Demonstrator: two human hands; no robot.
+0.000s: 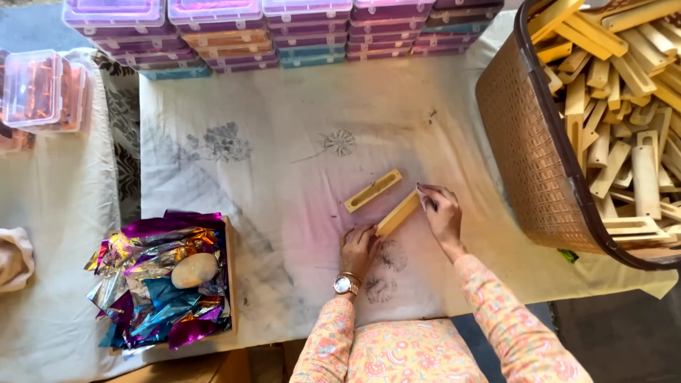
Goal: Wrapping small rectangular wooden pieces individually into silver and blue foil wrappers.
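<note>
Both hands pinch one wooden bar on the cloth.

Left hand [358, 248] grips the bar [398, 213] at its near end, right hand [441, 213] its far end; a slotted bar [373, 190] lies just beyond. The basket [528, 149] is cut off right.

Soft, even daylight; faint shadows, edges slightly bowed and blurred.

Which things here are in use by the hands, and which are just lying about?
In use: wooden piece, gripped by left hand and right hand; slotted wooden piece beside it.

Lying about: basket of wooden pieces, stacked plastic boxes, foil sheets under a stone.
</note>
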